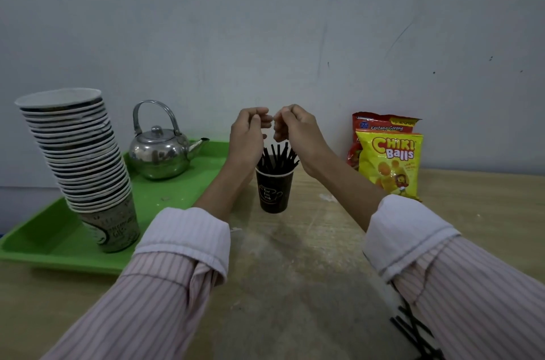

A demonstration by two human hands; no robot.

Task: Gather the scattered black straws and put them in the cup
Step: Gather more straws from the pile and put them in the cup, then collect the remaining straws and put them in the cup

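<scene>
A black paper cup (275,193) stands on the wooden table, with several black straws (278,159) upright in it. My left hand (249,135) and my right hand (295,131) hover side by side just above the straw tops. Their fingers are loosely curled toward each other, and I see nothing held in either. The right hand's fingertips come close to the tallest straws without clearly gripping them. More black straws (413,328) lie crossed on the table at the lower right, partly hidden by my right sleeve.
A green tray (53,237) at the left carries a tall leaning stack of paper cups (85,165) and a steel kettle (160,153). Two snack bags (390,162) lean on the wall at the right of the cup. The grey wall is close behind.
</scene>
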